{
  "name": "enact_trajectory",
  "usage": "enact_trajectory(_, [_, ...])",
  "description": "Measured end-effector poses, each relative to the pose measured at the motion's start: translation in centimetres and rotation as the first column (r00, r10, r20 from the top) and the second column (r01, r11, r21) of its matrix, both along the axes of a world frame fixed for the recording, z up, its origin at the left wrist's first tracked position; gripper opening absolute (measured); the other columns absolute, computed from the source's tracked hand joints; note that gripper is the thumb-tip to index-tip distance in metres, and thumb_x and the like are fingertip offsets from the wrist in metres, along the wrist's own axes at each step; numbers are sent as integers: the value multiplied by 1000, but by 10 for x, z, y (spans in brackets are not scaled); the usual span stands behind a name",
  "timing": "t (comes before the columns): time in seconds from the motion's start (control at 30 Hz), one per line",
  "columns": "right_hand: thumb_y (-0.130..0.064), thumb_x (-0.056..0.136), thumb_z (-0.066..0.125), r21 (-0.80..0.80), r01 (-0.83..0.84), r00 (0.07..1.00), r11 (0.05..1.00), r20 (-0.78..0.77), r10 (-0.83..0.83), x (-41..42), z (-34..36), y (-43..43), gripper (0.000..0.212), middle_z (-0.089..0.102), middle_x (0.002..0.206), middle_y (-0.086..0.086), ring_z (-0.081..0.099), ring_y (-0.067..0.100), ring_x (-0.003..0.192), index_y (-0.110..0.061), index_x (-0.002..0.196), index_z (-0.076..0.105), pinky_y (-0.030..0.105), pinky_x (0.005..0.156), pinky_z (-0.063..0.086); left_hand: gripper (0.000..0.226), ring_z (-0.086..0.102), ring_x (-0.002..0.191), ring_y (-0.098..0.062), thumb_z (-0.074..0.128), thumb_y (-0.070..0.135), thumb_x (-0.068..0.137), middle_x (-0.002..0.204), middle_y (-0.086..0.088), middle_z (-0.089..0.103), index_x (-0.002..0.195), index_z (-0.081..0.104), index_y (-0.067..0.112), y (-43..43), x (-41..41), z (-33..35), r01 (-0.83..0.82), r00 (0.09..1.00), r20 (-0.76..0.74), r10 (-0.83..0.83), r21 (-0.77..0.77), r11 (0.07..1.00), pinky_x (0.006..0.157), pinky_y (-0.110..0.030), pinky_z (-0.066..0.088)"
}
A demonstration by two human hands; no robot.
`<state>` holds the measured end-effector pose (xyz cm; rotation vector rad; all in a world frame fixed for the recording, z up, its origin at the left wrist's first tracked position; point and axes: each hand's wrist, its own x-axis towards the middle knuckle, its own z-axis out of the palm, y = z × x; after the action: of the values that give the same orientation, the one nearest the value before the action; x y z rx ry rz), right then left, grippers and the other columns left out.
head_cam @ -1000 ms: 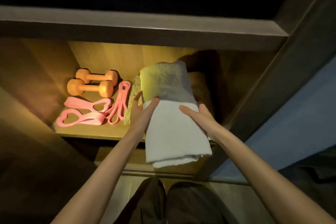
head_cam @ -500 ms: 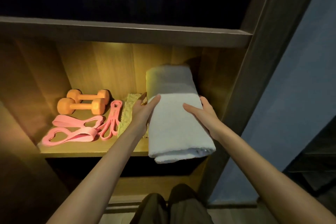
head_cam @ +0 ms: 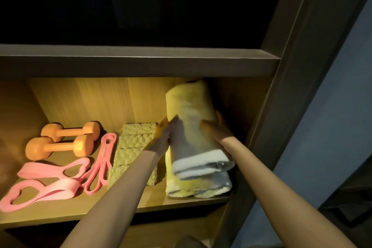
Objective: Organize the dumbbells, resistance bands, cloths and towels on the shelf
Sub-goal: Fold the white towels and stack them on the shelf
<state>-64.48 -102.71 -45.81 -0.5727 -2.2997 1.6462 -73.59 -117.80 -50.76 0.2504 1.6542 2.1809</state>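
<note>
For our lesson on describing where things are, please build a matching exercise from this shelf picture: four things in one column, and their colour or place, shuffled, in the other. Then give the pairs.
Column 1
1. dumbbells
2. resistance bands
3. cloths
4. top towel

Column 2
A. gripped by the left hand and right hand, at the right end
B. pink, front left
C. orange, back left
D. stacked in the middle

Pairs: 1-C, 2-B, 3-D, 4-A
</note>
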Motion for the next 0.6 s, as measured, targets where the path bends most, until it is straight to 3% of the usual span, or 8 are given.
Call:
enact_trajectory(0.1, [-47,91,52,105,-52,997,993,64,45,-4,-30,3,74,25,155,10,31,29,138,-24,151,16,46,113,27,101,55,117,-23,72,60,63,136,-8,52,143,35,10,6,8,-27,76,992,104,-69,-66,995,87,-31,49])
enact_trajectory(0.2, [-42,94,54,1,-81,992,997,100,80,-7,-33,1,73,26,155,9,34,32,136,-30,152,10,47,112,28,99,55,104,-8,69,69,64,137,1,51,144,36,21,5,9,-40,57,991,128,-48,-66,996,75,-28,45])
enact_trajectory(0.3, [-31,98,51,-21,-102,987,995,126,104,-12,-29,9,72,29,153,8,53,26,113,-30,153,4,29,88,43,81,59,100,-8,70,56,72,119,2,61,139,44,19,5,7,-36,49,997,68,-45,-47,998,72,-23,49])
enact_trajectory(0.37, [-28,99,49,-9,-95,991,995,93,96,-12,-19,11,69,39,148,9,57,18,95,-29,153,7,22,72,44,78,62,102,-3,70,55,74,118,7,63,138,45,19,5,3,-28,60,998,-5,-60,-20,998,84,-22,51])
enact_trajectory(0.43, [-32,100,48,35,-71,996,997,60,69,-12,-15,12,63,40,147,6,55,24,115,-29,152,12,26,85,42,66,59,114,-9,67,46,84,127,5,62,140,43,20,5,1,-17,66,994,-81,-67,-19,998,101,-31,45])
enact_trajectory(0.5, [-35,101,42,120,-57,995,991,82,48,-9,-22,11,56,33,153,5,43,27,132,-31,151,16,33,103,36,62,61,114,-20,66,38,87,127,0,62,141,42,22,6,-2,-11,7,993,-120,-11,-33,999,100,-38,48])
enact_trajectory(0.6, [-33,104,27,461,-99,985,882,170,22,-3,-46,8,50,19,159,3,24,29,144,-34,152,13,46,116,23,64,60,114,-29,67,32,87,134,-8,56,142,37,24,12,9,-19,34,997,-64,-34,-9,999,93,-44,53])
